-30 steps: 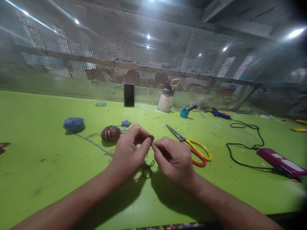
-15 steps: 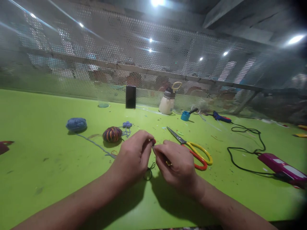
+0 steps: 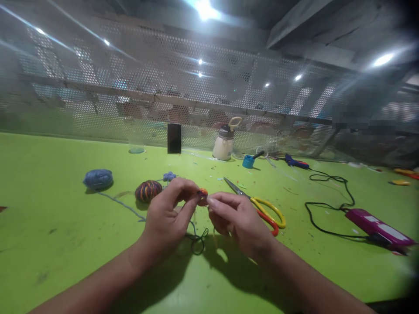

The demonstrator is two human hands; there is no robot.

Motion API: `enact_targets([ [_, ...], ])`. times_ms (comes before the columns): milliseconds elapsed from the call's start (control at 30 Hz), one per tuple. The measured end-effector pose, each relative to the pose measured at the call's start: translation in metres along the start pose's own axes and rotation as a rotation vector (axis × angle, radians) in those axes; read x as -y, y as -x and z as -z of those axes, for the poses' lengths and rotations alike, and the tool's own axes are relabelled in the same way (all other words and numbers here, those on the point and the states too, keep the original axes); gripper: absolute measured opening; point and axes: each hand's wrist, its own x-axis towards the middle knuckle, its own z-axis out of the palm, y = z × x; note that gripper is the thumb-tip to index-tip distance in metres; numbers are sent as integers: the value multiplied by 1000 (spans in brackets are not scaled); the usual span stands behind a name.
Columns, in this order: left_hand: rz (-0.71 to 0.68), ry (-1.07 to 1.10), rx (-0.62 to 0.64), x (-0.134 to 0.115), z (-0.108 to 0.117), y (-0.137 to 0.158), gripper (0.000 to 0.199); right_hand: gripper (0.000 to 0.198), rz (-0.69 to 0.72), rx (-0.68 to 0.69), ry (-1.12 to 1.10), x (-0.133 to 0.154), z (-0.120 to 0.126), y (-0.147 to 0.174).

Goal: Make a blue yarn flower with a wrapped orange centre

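Over the green worktop (image 3: 65,248), a small multicoloured yarn piece (image 3: 203,192) is sitting pinched in the left hand (image 3: 172,213); just beside it, the right hand (image 3: 240,220) is pressing its fingertips together, their contents unclear. Beyond, a striped yarn ball (image 3: 148,192) and scissors (image 3: 253,200) are lying.

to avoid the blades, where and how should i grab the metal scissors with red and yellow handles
Probably the yellow handle loop, from the right: it lies exposed, grey blades point away, and the right hand partly hides the red loop.
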Motion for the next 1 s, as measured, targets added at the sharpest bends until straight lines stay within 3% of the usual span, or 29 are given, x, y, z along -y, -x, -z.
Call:
enact_targets([
  [167,19,41,16,-4,4,-3,17,27,-189,10,-236,4,1,0],
  [333,16,30,81,-5,7,-3,16,24,-161,-66,-310,7,2,-1],
  [500,72,110,132,-8,6,-4,11,22,-97,-71,-222,8,7,-3],
  [600,244,236,132,-13,5,-6,9,24,-69,-87,-159,9,9,-3],
  [733,651,612,146,-17,8,-11,18,24,-3,-138,-21,9,11,-2],
  [800,790,765,192,-17,10,-13,15,22,39,-152,44,9,13,-2],
  [1000,884,837,314,-15,10,-13,13,22,51,-136,96,8,16,-3],
])
